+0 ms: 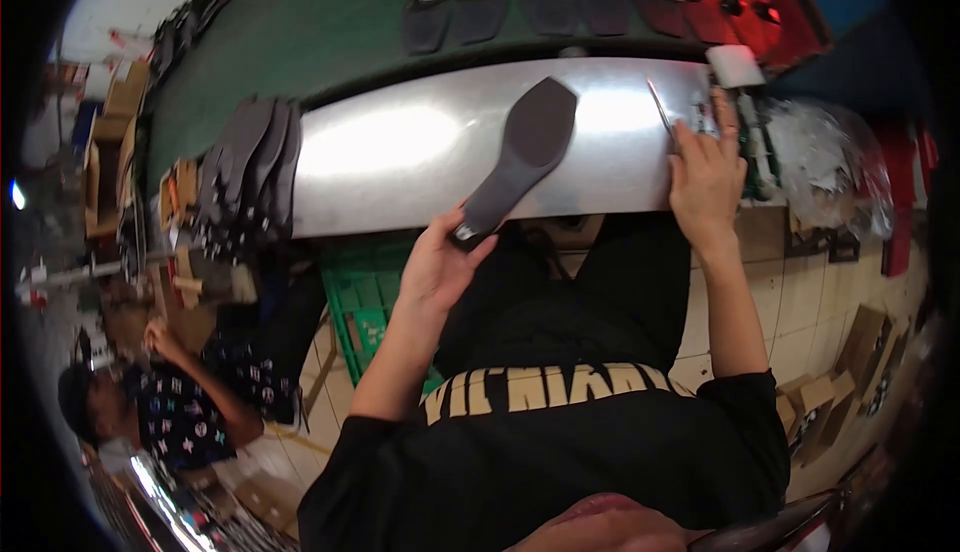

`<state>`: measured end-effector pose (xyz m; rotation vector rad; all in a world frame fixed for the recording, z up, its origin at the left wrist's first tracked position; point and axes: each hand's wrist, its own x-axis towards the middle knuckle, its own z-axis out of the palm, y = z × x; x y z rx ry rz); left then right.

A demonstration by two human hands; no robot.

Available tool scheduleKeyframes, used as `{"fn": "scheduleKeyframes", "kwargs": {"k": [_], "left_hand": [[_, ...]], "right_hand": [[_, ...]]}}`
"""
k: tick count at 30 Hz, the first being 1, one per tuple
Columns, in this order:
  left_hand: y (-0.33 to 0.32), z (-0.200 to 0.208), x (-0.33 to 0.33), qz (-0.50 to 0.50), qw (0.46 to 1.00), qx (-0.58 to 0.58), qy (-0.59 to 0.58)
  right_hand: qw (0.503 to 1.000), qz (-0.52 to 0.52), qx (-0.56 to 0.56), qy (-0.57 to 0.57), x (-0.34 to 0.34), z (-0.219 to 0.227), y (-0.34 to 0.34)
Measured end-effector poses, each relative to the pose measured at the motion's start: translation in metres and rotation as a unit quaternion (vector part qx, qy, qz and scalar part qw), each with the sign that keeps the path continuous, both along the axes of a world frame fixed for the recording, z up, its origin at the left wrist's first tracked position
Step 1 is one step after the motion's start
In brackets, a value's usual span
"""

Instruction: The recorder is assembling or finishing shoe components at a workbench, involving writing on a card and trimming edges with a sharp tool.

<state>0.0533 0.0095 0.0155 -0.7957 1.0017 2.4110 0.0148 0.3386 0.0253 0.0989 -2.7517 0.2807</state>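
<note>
1. Evidently, the left hand point(447, 260) grips the dark sole point(518, 167) by its heel; the broad end reaches beyond those fingers, over the bench point(400, 192).
2. Likely light, fairly stiff; the narrow heel suits holding.
3. The right hand point(708, 180) has fingers outstretched by a thin tool point(660, 108); grip unclear.
4. The pale mark point(463, 233) is unreadable; the shirt point(560, 452) bears lettering point(560, 390).

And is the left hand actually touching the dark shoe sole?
Touching: the head view shows the left hand holding the dark shoe sole by its narrow end, with thumb and fingers on opposite edges.
</note>
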Motion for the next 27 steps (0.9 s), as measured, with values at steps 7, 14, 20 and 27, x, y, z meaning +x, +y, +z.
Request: {"fn": "scheduleKeyframes", "kwargs": {"k": [7,14,20,27], "left_hand": [[0.021,0.003,-0.002,0.056,0.976,0.171,-0.121],[0.041,-0.006,0.005,0.03,0.96,0.255,-0.109],[0.048,0.0,0.011,0.048,0.978,0.186,-0.077],[0.057,0.006,0.007,0.129,0.943,-0.241,0.189]], "right_hand": [[0.819,0.242,-0.475,-0.212,0.052,0.01,-0.073],[0.71,0.199,-0.592,-0.324,0.074,-0.016,-0.115],[0.659,0.18,-0.669,-0.293,0.072,-0.018,-0.11],[0.473,0.145,-0.723,-0.482,0.079,0.004,-0.115]]}}
